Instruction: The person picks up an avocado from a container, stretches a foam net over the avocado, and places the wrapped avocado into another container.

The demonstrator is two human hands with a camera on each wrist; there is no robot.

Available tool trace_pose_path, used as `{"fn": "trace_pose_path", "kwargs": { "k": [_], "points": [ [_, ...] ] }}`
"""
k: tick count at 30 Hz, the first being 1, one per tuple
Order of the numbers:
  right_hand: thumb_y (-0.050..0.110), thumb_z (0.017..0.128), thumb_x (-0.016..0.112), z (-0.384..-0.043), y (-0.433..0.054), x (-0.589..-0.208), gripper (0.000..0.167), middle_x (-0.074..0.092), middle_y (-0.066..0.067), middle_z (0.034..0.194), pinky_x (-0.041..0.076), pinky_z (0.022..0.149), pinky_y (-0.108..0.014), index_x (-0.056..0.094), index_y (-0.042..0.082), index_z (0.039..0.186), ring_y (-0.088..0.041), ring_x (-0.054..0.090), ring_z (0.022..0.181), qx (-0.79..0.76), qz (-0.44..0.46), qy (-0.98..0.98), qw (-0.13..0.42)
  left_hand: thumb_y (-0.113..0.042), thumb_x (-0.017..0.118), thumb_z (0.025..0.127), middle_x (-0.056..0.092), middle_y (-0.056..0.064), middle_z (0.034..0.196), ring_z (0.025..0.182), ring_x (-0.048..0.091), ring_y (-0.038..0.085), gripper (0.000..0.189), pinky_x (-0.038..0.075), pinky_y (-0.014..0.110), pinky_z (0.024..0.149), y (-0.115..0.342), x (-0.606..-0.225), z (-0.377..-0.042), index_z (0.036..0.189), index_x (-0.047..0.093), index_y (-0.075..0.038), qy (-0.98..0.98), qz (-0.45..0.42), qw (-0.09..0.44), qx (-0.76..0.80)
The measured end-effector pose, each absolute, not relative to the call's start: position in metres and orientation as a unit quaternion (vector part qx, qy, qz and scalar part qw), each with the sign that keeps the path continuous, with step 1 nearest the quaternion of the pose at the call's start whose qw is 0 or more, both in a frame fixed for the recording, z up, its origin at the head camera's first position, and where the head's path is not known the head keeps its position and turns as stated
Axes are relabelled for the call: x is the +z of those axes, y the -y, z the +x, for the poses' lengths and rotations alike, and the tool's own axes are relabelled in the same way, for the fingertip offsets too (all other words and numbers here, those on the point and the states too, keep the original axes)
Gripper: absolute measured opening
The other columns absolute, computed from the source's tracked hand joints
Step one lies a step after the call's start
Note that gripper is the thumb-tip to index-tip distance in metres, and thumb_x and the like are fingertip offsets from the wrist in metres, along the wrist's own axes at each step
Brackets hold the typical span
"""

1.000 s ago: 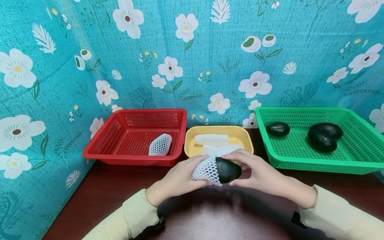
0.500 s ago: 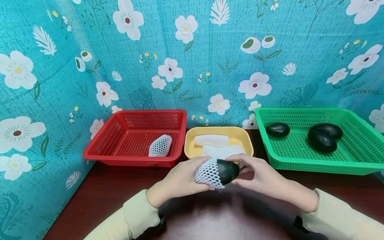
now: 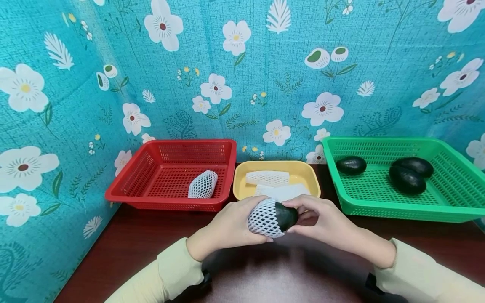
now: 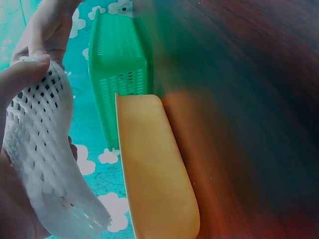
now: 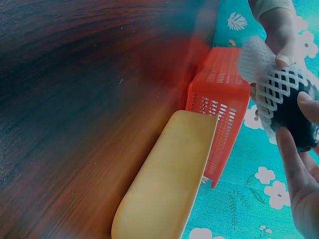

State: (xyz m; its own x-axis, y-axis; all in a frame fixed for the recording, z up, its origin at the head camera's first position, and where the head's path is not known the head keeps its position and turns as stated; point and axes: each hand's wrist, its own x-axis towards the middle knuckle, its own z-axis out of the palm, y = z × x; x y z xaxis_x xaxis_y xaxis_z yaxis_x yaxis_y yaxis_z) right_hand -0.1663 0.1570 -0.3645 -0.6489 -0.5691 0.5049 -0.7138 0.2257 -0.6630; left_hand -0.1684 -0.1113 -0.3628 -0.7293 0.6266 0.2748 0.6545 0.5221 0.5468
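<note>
Between both hands is a dark avocado [image 3: 286, 216], its left part inside a white foam net sleeve [image 3: 264, 219]. My left hand [image 3: 229, 225] grips the sleeved part, thumb below and fingers behind. At the bare end, my right hand [image 3: 327, 215] pinches the avocado between thumb and fingers. In the right wrist view the net's edge circles the avocado [image 5: 294, 117], and loose netting [image 5: 254, 59] extends past the left hand. The left wrist view shows the long net sleeve [image 4: 47, 144] under the left thumb.
A red basket [image 3: 129, 191] at the left holds a netted fruit [image 3: 203, 184]. Behind the hands, a yellow tray [image 3: 239, 181] holds white net sleeves [image 3: 267, 177]. The green basket [image 3: 371, 210] at the right holds three dark avocados [image 3: 407, 180]. A floral cloth [image 3: 250, 75] hangs behind.
The net sleeve now covers more of the avocado, leaving less bare at the right. My right hand has shifted its grip on the exposed end; the left hand stays nearly in place.
</note>
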Motion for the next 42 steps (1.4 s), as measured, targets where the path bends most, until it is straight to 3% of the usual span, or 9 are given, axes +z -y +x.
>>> {"fn": "trace_pose_path", "kwargs": {
  "k": [9,15,24,32,42],
  "points": [
    [-0.008,0.070,0.090,-0.169,-0.150,-0.369,0.057,0.069,-0.005,0.106,0.061,0.070,-0.029,0.070,0.003,0.122,-0.011,0.069,0.084,0.474,0.423,0.768,0.080,-0.038,0.094,0.073,0.061,-0.002,0.131,0.109,0.059,0.008,0.090,0.053,0.024,0.092,0.108,-0.364,-0.169,0.146,0.047,-0.014,0.876,-0.360,0.007,-0.321],
    [-0.005,0.072,0.090,-0.169,-0.150,-0.369,0.056,0.069,-0.006,0.107,0.061,0.070,-0.029,0.070,0.003,0.124,-0.012,0.068,0.083,0.486,0.405,0.771,0.077,-0.037,0.096,0.070,0.064,0.004,0.121,0.102,0.064,0.010,0.102,0.055,0.025,0.088,0.111,-0.360,-0.170,0.148,0.033,-0.014,0.878,-0.340,-0.013,-0.337],
    [-0.002,0.075,0.089,-0.169,-0.155,-0.371,0.056,0.068,-0.007,0.118,0.061,0.074,-0.030,0.069,0.005,0.127,-0.014,0.068,0.089,0.502,0.372,0.778,0.067,-0.014,0.093,0.073,0.061,0.004,0.128,0.109,0.060,0.015,0.087,0.053,0.029,0.094,0.120,-0.353,-0.171,0.136,0.034,-0.014,0.853,-0.344,-0.057,-0.388],
    [-0.011,0.079,0.082,-0.168,-0.162,-0.372,0.057,0.059,-0.008,0.125,0.060,0.078,-0.031,0.065,0.003,0.132,-0.015,0.070,0.095,0.535,0.376,0.755,0.043,-0.020,0.095,0.071,0.058,-0.001,0.131,0.113,0.055,0.015,0.077,0.054,0.033,0.091,0.126,-0.355,-0.172,0.136,0.055,-0.017,0.853,-0.349,0.028,-0.386],
    [-0.013,0.072,0.086,-0.164,-0.162,-0.371,0.051,0.070,-0.004,0.113,0.060,0.076,-0.028,0.072,0.004,0.118,-0.013,0.071,0.091,0.542,0.356,0.754,0.104,-0.016,0.095,0.070,0.060,0.002,0.135,0.116,0.056,0.018,0.077,0.056,0.034,0.091,0.128,-0.361,-0.167,0.137,0.056,-0.014,0.831,-0.335,0.048,-0.442]
  ]
}}
